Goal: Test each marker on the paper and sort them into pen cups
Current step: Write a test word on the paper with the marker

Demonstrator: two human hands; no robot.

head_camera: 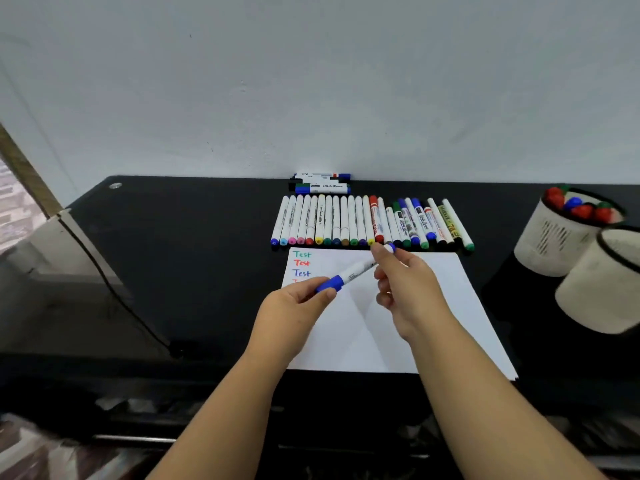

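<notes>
A white marker with a blue cap point(349, 273) hangs slanted over the white paper point(433, 323). My left hand point(294, 306) pinches its blue cap end. My right hand point(405, 282) grips the barrel near its other, blue-tipped end. The paper bears "Test" in green, red and blue at its top left. A long row of markers point(363, 221) lies just behind the paper. Two white pen cups stand at the right: the far cup point(554, 244) holds several capped markers, the near cup point(602, 289) shows no contents from here.
A small stack of markers point(322, 183) lies against the wall behind the row. The black desk point(194, 244) runs left, with a cable point(114, 289) trailing down its left side. The desk's front edge is below the paper.
</notes>
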